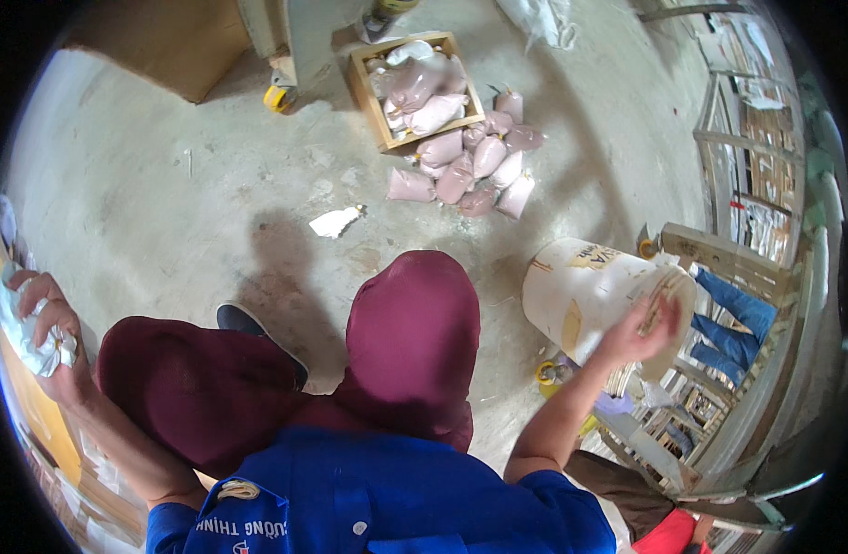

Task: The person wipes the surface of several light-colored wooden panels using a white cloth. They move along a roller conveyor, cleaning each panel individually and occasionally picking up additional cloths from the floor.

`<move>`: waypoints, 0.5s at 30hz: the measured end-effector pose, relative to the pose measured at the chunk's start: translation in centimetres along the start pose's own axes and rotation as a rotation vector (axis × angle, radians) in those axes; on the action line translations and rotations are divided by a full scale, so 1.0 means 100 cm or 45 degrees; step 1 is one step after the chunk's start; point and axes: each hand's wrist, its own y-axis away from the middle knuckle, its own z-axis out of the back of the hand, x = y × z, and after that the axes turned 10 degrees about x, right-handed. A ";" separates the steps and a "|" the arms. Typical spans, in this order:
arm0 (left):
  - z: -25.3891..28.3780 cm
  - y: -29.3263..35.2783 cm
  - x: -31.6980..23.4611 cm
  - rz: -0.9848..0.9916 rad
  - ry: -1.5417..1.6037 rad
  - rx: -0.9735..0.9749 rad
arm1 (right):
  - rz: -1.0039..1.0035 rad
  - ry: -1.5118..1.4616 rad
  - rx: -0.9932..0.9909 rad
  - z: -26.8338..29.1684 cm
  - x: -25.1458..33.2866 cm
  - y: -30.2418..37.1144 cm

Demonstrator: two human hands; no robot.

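At the far left, my left hand (56, 323) is closed around a whitish plastic bag (22, 328) with a gathered, knotted end. Over on the right, my right hand (653, 325) is over the top of a white bucket (571, 286); its fingers are smeared by motion, so whether they hold anything is unclear. On the floor ahead, a wooden box (384, 140) contains several filled, tied plastic bags (438, 113) of pinkish material. More pinkish bags (488, 157) lie in a loose pile against its near right side.
A torn white scrap (335, 222) lies on the concrete floor (156, 203). A large brown panel (161, 46) and a yellow tape roll (278, 98) are at the far left. Blue denim cloth (733, 323) hangs beyond the bucket, near wooden racks (765, 157).
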 end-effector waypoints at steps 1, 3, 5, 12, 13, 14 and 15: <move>-0.001 -0.009 0.013 0.067 0.022 -0.009 | -0.042 0.192 0.013 0.024 -0.002 -0.012; -0.001 -0.024 0.027 0.219 -0.038 0.009 | -0.371 0.053 0.296 0.046 -0.029 -0.005; -0.001 -0.032 0.044 0.281 -0.022 0.008 | -0.722 -0.023 0.663 0.047 -0.055 0.006; 0.007 -0.043 0.060 0.401 -0.089 0.037 | -0.809 0.298 0.581 0.015 -0.046 0.014; 0.014 -0.044 0.049 0.452 -0.096 0.090 | -0.750 0.292 0.551 0.005 -0.044 0.007; 0.021 -0.046 0.045 0.525 -0.086 0.140 | -0.703 0.310 0.519 -0.002 -0.043 0.000; 0.018 -0.045 0.047 0.511 -0.085 0.111 | -0.623 0.285 0.475 -0.008 -0.039 -0.011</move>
